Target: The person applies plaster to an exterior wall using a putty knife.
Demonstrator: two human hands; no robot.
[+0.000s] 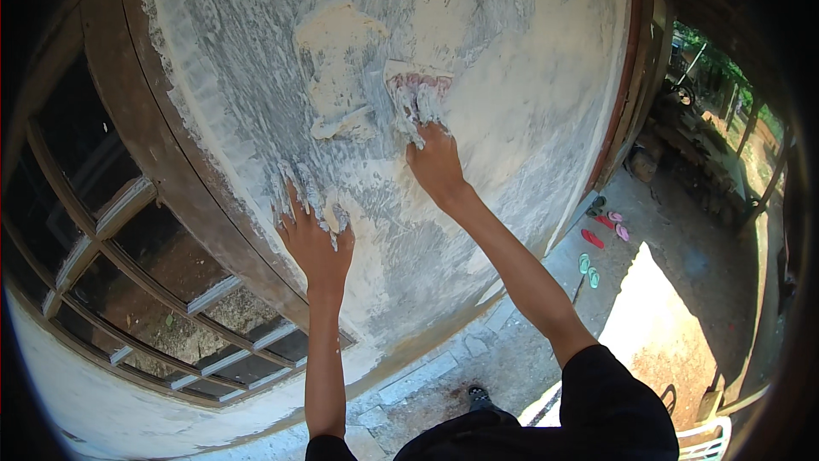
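My right hand [437, 164] is closed around a wide putty scraper [418, 77], its blade against the grey-and-cream wall [512, 120]. White putty coats the fingers and much of the scraper. Lower and to the left, my left hand [317, 243] is at the wall with its fingers spread and smeared with putty; whether they touch the surface I cannot tell. Just above the hands is a thick cream putty patch [337, 56], with a ridge of putty at its lower end. Another putty patch [439, 9] lies to its right.
A brown wooden window frame [183, 175] with small panes borders the wall on the left. At the lower right, several sandals [590, 269] lie on the concrete floor. A white plastic chair [708, 442] stands at the bottom right, and a wooden door frame [627, 77] edges the wall.
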